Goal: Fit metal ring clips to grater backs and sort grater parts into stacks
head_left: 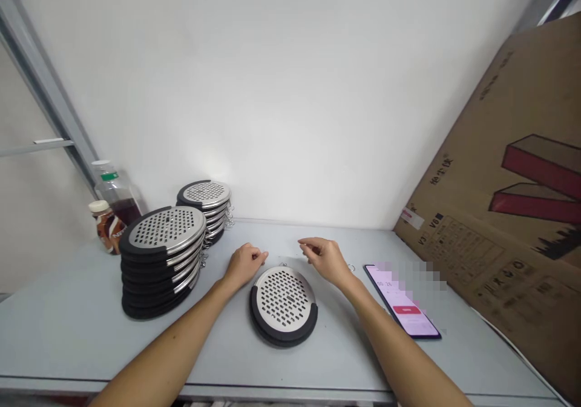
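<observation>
Our black-rimmed perforated metal disc (285,304) lies toward the front edge of the desk (218,364); we cannot tell whether our curled left grip (244,264) or bent right grip (327,258) is closed on anything.

A clear bottle (120,197) with a green band and dark liquid is standing near a white wall (295,92), with a smaller brown bottle (108,230) with a pale cap just in front. At right, a phone (405,310) is lying face up on a grey table (68,340), its pink screen showing a red button. Beyond it, a cardboard box (472,195) is displaying printed red blocks. A metal post (54,80) is running up the left side.
</observation>
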`<state>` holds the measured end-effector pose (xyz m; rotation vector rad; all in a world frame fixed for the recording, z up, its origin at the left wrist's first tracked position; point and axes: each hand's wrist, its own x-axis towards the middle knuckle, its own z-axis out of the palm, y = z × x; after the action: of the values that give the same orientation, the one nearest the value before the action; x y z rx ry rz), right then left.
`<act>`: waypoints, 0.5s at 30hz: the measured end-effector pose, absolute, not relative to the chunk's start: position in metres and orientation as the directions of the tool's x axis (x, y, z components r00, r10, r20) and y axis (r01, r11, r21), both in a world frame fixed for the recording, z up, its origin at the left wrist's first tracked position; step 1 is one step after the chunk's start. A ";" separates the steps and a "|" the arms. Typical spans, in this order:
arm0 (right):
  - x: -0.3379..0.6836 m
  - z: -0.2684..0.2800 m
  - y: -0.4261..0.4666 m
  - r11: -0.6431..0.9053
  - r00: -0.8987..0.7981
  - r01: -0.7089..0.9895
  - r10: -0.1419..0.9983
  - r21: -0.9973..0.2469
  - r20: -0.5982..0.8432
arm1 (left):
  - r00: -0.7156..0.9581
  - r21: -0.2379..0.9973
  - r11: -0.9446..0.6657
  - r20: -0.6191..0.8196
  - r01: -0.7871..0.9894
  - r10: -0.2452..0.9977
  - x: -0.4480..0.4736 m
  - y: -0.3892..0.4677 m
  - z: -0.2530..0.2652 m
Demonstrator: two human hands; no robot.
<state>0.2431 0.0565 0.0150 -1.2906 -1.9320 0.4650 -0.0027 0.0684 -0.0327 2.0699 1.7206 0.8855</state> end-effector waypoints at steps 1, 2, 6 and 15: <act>0.250 0.021 0.049 0.423 -0.198 0.626 0.899 -0.654 0.391 | 0.097 0.581 -0.232 0.254 0.780 0.962 -0.003 0.068 -0.033; 0.260 0.026 0.039 0.420 -0.179 0.636 0.897 -0.648 0.405 | 0.102 0.570 -0.230 0.248 0.789 0.963 -0.003 0.069 -0.032; 0.326 0.014 -0.015 0.331 0.020 0.808 0.811 -0.487 0.584 | 0.115 0.539 -0.230 0.237 0.811 0.964 -0.001 0.070 -0.032; 0.417 -0.076 -0.131 -0.032 0.237 0.932 0.808 -0.361 0.539 | 0.162 0.502 -0.248 0.209 0.828 0.964 0.008 0.075 -0.030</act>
<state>0.4166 -0.1307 -0.0762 -1.8602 -1.5950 -0.2429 0.0083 0.0750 -0.0297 2.1704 1.7297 0.7192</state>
